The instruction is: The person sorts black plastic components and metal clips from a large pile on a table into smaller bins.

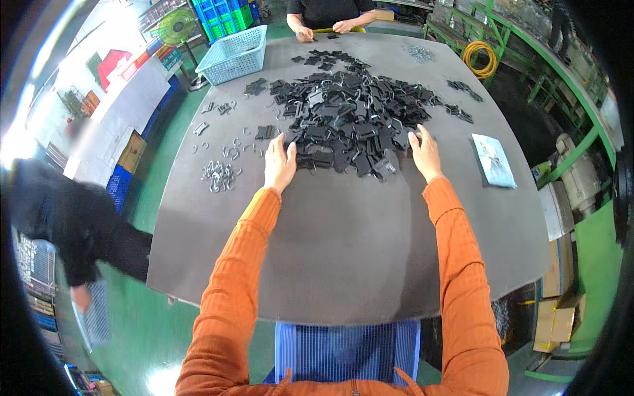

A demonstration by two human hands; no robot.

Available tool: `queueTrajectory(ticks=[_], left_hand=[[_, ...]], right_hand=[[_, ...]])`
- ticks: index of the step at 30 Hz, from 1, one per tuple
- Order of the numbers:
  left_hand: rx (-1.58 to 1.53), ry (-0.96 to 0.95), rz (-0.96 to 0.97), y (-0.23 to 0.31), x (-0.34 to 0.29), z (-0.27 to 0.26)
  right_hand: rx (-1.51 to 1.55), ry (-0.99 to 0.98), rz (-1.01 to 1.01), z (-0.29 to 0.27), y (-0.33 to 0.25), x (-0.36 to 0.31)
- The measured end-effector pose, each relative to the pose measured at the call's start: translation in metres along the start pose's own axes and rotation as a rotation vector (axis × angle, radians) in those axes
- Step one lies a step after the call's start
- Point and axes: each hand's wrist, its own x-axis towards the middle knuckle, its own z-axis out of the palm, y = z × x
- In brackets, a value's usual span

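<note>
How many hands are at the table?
4: the wearer's left hand and right hand, flanking the pile of black pieces; across the table, a co-worker's hand and other hand. None seems hidden.

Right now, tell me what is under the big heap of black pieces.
The heap of black pieces rests on the grey table, whose surface shows around the heap's edges. What lies beneath its middle is covered and cannot be seen.

Left of left hand [280, 165]: hooks [221, 176], shiny metal. Right of right hand [426, 155]: packet [493, 160], glossy plastic. Between them: black pieces [343, 125], matt, plastic-looking. Below: tabletop [356, 237], smooth, matt.
</note>
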Motion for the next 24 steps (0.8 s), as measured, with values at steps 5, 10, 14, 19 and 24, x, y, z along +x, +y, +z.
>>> queueTrajectory(ticks=[5,10,14,19,24], left_hand=[[0.062,-0.085,-0.001,0.009,0.058,0.038],[0.009,-0.047,0.132,0.045,0.049,0.061],[-0.102,0.008,0.085,0.08,0.009,0.056],[-0.202,-0.136,0.061,0.105,-0.037,0.033],[-0.478,-0.127,0.083,0.116,-0.084,-0.004]], right_hand=[[0.017,-0.006,0.069,0.049,-0.041,0.035],[0.15,-0.111,-0.018,0.06,-0.064,0.028],[0.222,-0.218,-0.136,0.059,-0.089,-0.006],[0.359,-0.277,-0.145,0.026,-0.096,-0.046],[0.493,-0.392,-0.119,-0.017,-0.105,-0.089]])
